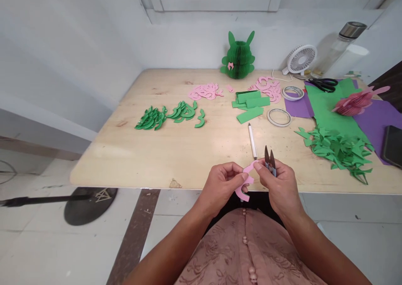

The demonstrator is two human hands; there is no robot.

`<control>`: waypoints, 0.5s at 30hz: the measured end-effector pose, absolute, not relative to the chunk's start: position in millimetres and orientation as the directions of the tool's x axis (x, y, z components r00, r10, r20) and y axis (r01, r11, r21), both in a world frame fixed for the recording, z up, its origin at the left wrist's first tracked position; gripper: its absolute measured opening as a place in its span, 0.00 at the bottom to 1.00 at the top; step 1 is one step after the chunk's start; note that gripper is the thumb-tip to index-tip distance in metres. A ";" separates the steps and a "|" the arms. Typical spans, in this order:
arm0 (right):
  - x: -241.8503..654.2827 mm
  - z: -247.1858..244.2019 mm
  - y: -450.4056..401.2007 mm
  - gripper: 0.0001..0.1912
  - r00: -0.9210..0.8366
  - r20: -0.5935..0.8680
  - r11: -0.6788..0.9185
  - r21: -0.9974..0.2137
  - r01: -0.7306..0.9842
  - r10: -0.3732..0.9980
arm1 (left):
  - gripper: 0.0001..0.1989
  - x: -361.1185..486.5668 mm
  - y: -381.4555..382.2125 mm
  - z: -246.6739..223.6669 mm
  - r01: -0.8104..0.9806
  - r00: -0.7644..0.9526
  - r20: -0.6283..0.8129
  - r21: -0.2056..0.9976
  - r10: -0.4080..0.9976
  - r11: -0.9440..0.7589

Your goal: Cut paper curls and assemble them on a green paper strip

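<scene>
Steadying a pink cutout (250,180) at the near edge of the desk (188,163), pinched by my left hand (223,185) and right hand (280,187), the latter also gripping snips (271,166), I'm probably shaping or fitting it, which calls for careful alignment, though fingers obscure it.

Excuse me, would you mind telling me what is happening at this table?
The person's left hand pinches a curved pink paper piece at the front edge of the table. The right hand holds the piece's upper end and also small snips, blades pointing away. Green curved pieces lie farther left, and a green paper figure stands at the back.
</scene>
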State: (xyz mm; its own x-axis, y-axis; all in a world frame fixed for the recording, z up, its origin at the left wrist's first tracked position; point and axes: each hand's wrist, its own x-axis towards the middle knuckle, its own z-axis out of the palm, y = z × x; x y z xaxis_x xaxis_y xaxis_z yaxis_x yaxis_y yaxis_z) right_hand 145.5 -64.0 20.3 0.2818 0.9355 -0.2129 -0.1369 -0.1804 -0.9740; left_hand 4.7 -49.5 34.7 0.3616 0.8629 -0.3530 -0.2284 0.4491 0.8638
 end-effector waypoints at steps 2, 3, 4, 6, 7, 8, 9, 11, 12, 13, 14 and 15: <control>145.8 19.5 -64.0 0.12 0.284 -0.217 -0.184 -0.973 -0.140 0.934 | 0.11 4.6 -49.4 34.4 -0.231 0.364 -0.352 0.863 0.862 0.450; 145.9 19.2 -64.0 0.12 0.286 -0.218 -0.185 -0.973 -0.139 0.933 | 0.11 4.6 -49.4 34.2 -0.233 0.364 -0.350 0.863 0.863 0.449; 146.0 19.0 -63.9 0.12 0.289 -0.217 -0.184 -0.973 -0.137 0.932 | 0.11 4.6 -49.5 33.8 -0.234 0.364 -0.348 0.863 0.864 0.447; 145.8 19.0 -63.5 0.12 0.294 -0.212 -0.180 -0.975 -0.134 0.932 | 0.11 4.7 -49.9 33.1 -0.235 0.362 -0.346 0.865 0.866 0.444; 145.7 19.1 -63.3 0.12 0.297 -0.208 -0.176 -0.975 -0.133 0.932 | 0.11 4.8 -50.2 32.7 -0.235 0.360 -0.346 0.865 0.866 0.443; 145.5 19.1 -63.1 0.13 0.301 -0.204 -0.171 -0.976 -0.131 0.931 | 0.11 5.1 -50.6 32.4 -0.235 0.360 -0.347 0.865 0.866 0.444; 145.3 19.2 -62.9 0.13 0.305 -0.201 -0.168 -0.977 -0.130 0.931 | 0.11 5.4 -50.9 32.1 -0.233 0.360 -0.349 0.864 0.865 0.446; 145.1 19.0 -62.8 0.13 0.310 -0.198 -0.166 -0.978 -0.128 0.930 | 0.11 6.3 -51.4 31.7 -0.229 0.356 -0.357 0.863 0.863 0.451; 145.1 18.9 -62.8 0.13 0.312 -0.199 -0.166 -0.978 -0.128 0.929 | 0.12 6.7 -51.5 31.6 -0.227 0.355 -0.361 0.861 0.862 0.454; 145.2 18.7 -62.8 0.14 0.314 -0.200 -0.166 -0.977 -0.130 0.928 | 0.12 7.1 -51.5 31.6 -0.225 0.353 -0.365 0.861 0.861 0.457; 145.4 18.4 -62.9 0.13 0.313 -0.202 -0.167 -0.977 -0.133 0.928 | 0.12 7.3 -51.5 31.8 -0.223 0.352 -0.367 0.860 0.861 0.458; 145.5 18.2 -63.0 0.13 0.313 -0.202 -0.167 -0.977 -0.136 0.928 | 0.12 7.5 -51.4 31.9 -0.222 0.350 -0.369 0.861 0.861 0.459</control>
State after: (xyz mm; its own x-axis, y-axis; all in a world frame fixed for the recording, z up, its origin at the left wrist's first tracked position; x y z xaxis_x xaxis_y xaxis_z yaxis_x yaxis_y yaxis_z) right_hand 145.5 -63.0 18.2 0.3131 0.9279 -0.2022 -0.1359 -0.1669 -0.9766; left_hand 7.5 -51.4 31.9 0.3496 0.8612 -0.3689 -0.2218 0.4586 0.8605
